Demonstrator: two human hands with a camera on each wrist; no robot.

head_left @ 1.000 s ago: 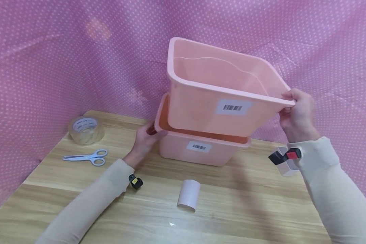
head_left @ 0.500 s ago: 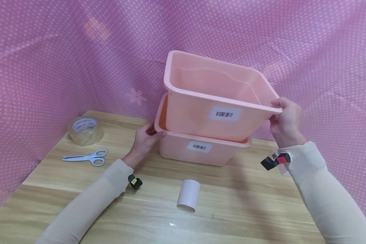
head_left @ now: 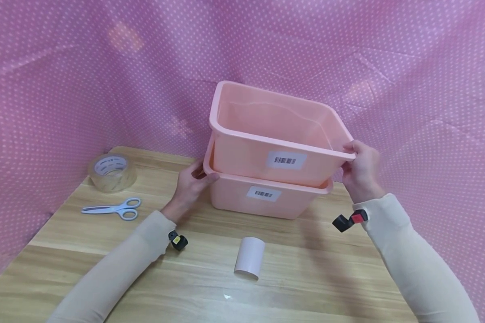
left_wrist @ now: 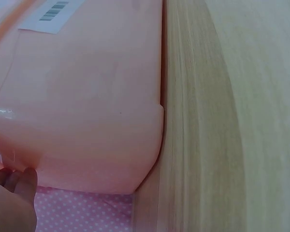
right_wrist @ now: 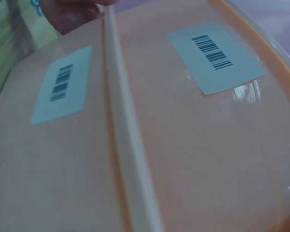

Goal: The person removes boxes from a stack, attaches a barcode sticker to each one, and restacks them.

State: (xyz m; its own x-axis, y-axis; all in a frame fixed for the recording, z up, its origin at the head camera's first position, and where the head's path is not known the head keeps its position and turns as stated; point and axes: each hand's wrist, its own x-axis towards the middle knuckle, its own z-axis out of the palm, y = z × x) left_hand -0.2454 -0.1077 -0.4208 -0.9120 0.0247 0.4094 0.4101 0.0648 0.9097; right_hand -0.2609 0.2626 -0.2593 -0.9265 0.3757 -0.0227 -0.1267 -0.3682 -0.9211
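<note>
Two pink plastic bins are stacked near the back of the table. The upper bin (head_left: 242, 154) sits partly inside the lower bin (head_left: 230, 193), tilted so that its right end is raised. Each has a white barcode label on its front, both visible in the right wrist view. My right hand (head_left: 363, 172) grips the upper bin's rim at the right end, thumb on top and fingers underneath. At the left end my left hand (head_left: 187, 188) holds the lower bin's rim; in the left wrist view its fingertips (left_wrist: 26, 183) touch the bin's end.
A roll of clear tape (head_left: 112, 175) and light blue scissors (head_left: 115, 209) lie at the left. A curved pale pink sheet (head_left: 249, 258) rests in front of the bins. Pink dotted cloth (head_left: 165, 67) hangs behind the wooden table (head_left: 307, 282).
My right hand has lowered the upper bin down and left into the lower one. The left hand has stayed at the lower rim. A small white box at right is now hidden by my right arm.
</note>
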